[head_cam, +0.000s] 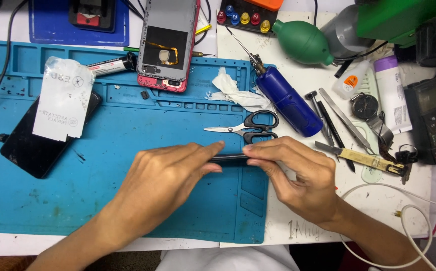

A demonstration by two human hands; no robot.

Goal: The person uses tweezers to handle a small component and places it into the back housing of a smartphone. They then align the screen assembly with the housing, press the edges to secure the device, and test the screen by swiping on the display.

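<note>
My left hand [165, 175] and my right hand [298, 173] meet over the blue work mat [52, 195], each pinching one end of a thin dark flat part [229, 157] held edge-on between the fingertips. What the part is cannot be told from this angle. Just beyond the fingers lie black-handled scissors [248, 129] on the mat. A phone body with a red frame and open back [170, 42] rests at the mat's far edge. A black phone screen [37, 140] with a white film packet [62, 98] on it lies at the left.
A blue cylindrical tool [288, 103], crumpled tissue [233, 90], tweezers [345, 118], a knife [363, 158], a wristwatch [366, 106], small bottles [351, 80], a green air blower [303, 41], a multimeter [433, 118] and white cable [418, 216] crowd the right side.
</note>
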